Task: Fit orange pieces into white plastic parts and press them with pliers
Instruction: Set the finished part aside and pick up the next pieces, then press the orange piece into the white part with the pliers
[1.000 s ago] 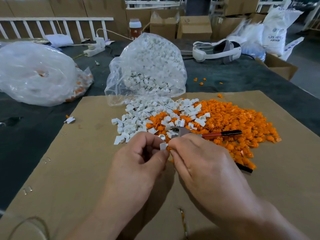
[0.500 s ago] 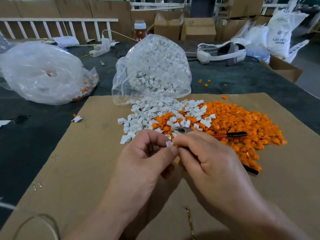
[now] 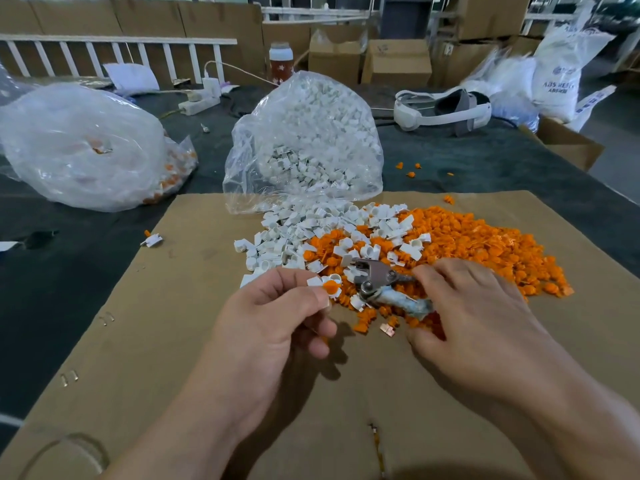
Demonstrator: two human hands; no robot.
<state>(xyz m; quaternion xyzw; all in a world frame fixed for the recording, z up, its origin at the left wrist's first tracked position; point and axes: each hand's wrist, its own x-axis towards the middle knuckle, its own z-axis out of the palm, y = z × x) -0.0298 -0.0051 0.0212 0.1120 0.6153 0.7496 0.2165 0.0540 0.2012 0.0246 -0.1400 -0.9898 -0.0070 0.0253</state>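
1. Pliers (image 3: 372, 273) are lying on the spread of orange pieces (image 3: 485, 244), their handles running back under the right hand (image 3: 478, 313).
2. That right hand is curling its fingers over the upper handle while the thumb is tucking in below the wrapped lower one, so it is gripping the pliers.
3. At the head end of the pliers, the left hand (image 3: 277, 327) is pinching a white part (image 3: 317, 281) between thumb and forefinger, an orange piece (image 3: 330, 288) sitting in its socket; the other fingers are curling loosely underneath.
4. The held part is hovering just beside the pliers' head, on the side away from the handles.
5. The pliers' long axis is pointing almost straight at the part, so the pressing step is probably needing only a short approach.
6. How far the jaws are standing apart is not clear.
7. Loose white parts (image 3: 294, 233) are lying heaped just beyond the pliers' head.
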